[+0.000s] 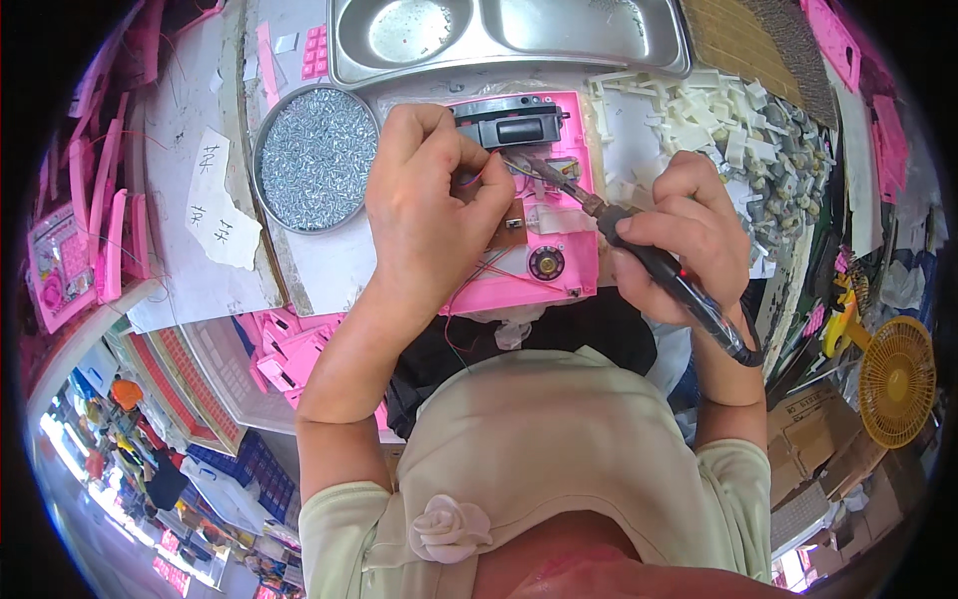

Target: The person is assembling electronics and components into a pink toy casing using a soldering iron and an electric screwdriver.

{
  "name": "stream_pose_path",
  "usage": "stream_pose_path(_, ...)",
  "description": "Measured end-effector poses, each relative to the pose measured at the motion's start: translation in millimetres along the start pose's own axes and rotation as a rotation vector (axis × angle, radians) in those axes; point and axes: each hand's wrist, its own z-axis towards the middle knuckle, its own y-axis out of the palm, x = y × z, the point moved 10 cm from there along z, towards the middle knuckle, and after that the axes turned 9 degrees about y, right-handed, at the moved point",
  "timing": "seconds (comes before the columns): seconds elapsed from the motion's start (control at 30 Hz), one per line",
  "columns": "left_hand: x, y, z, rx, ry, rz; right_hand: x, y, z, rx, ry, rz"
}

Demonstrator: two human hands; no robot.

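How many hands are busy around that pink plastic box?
2: the bare left hand is over the left side of the pink box; the bare right hand is beyond its right edge, holding a black-handled tool.

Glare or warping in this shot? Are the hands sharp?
Head view: highlights on the metal tray, blown-out patches lower left; head view: fisheye curvature toward the rim, black corners; head view: left hand and right hand look fairly sharp.
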Motion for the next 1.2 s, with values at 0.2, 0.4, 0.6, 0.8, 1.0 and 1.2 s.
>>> stream_pose_path(0.2, 2, -1, 0, 0.012, 0.031, 0.019, -5, -8, -1, 0.008, -0.010, 0.010)
stream_pose_path(0.4, 4, -2, 1, 0.012, 0.031, 0.040, -5, -18, -4, 0.016, 0.015, 0.001)
stream_pose_path(0.6, 3, -1, 0, -0.005, -0.018, 0.039, -4, -25, -6, 0.026, 0.044, -0.008)
stream_pose_path(0.8, 5, -6, 1, -0.011, -0.001, 0.057, -2, -32, -7, 0.042, 0.040, -0.022)
stream_pose_path(1.0, 2, -3, -2, -0.044, -0.018, 0.019, -1, -28, -6, 0.038, 0.037, 0.003)
stream_pose_path(1.2, 2, -8, 2, -0.039, -0.026, -0.040, -6, -17, 2, 0.025, 0.022, 0.041)
